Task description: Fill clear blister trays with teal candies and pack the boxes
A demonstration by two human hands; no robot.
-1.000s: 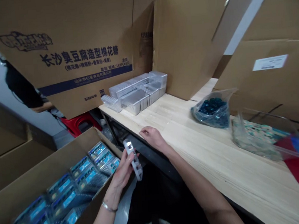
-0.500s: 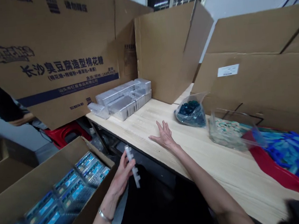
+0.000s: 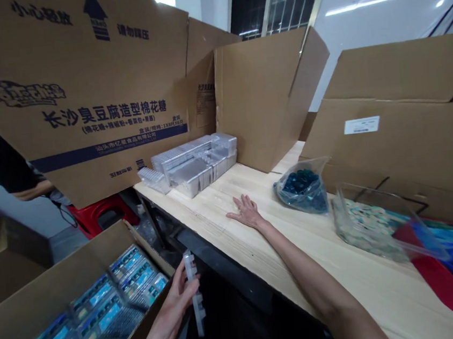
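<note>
My left hand (image 3: 176,304) grips a thin clear plastic tray (image 3: 195,297), seen edge-on with bumps along its right side. It is held upright beside the table's front edge, near the open carton at the left. On the pale wooden tabletop (image 3: 214,208), my right hand (image 3: 247,212) rests with spread fingers and holds nothing. Beyond it stand stacked clear plastic trays (image 3: 198,170). To its right sits a clear bag of dark blue-green pieces (image 3: 301,186).
At the left, an open carton (image 3: 71,272) holds rows of blue-labelled clear packs (image 3: 99,304). A clear bin (image 3: 370,230) with pale pieces and a red container (image 3: 444,281) of blue pieces stand at the right. Large cardboard boxes (image 3: 259,96) line the back. A person's arm (image 3: 34,189) shows behind the cardboard.
My left hand has moved down and slightly left with the tray. My right hand's fingers have settled lower onto the tabletop. The whole view has shifted somewhat.
</note>
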